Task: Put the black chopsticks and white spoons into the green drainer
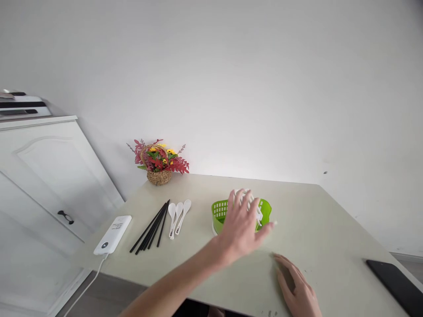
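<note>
My left hand [240,224] is stretched over a green plastic basket [266,211] with slotted walls. Its fingers are spread over a white plastic piece [259,215] inside the basket, and the thumb sticks out to the right. Much of the white piece and the basket's front is hidden behind this hand, so whether the fingertips press on the piece is unclear. At the table's front, my right hand [297,286] rests on the tabletop [251,277], its fingers loosely bent and the thumb apart, with nothing in it.
Several black chopsticks [152,229] and three white spoons [179,215] lie left of the basket. A white power bank [113,234] with a cable is further left. A wicker flower basket [159,177] stands near the wall. A black phone [396,284] lies at the right edge.
</note>
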{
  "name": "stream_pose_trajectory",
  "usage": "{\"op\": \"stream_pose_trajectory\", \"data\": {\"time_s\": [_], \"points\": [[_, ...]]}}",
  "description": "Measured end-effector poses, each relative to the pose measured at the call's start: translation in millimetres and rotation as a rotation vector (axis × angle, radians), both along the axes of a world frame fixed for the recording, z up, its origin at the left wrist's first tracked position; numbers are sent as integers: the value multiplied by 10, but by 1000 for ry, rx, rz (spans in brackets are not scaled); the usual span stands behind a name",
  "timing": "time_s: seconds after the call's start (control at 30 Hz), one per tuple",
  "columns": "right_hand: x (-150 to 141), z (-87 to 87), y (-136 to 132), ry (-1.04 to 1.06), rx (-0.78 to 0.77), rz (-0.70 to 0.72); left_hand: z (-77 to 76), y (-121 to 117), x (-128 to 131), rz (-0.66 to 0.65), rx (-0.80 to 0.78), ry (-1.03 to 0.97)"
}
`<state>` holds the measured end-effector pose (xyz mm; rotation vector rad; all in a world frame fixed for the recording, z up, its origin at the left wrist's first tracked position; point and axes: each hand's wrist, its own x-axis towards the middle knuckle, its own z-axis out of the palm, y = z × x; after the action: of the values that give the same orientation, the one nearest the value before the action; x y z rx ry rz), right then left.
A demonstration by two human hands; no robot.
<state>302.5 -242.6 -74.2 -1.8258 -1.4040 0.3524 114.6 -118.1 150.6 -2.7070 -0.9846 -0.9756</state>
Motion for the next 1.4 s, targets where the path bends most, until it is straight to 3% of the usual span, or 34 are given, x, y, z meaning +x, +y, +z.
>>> {"op": "stream_pose_trajectory", "data": {"time_s": [0.07, 0.13, 0.23, 0.33, 0.57, 0.73, 1.0, 1.4], "points": [[29, -22, 8, -1, -14, 19, -177, -81, 178, 46, 42, 94], [43, -31, 15, -2, -20, 28, -341, -17, 276, 109, 77, 155], [11, 3, 14, 6, -16, 16, -467, 261, 302, 152, 103, 207], [-79, 90, -3, 36, 4, -42, -468, 647, 214, 131, 99, 207], [-197, 239, -30, 101, -6, -95, -355, 1594, -371, 50, 54, 92], [-188, 252, -27, 102, -2, -99, -229, 2030, -999, 155, 22, 76], [-170, 222, -39, 89, -6, -76, -143, 2287, -1824, 218, -12, 150], [-197, 240, -44, 111, -10, -80, -102, 2330, -2361, 330, -21, 181]]}}
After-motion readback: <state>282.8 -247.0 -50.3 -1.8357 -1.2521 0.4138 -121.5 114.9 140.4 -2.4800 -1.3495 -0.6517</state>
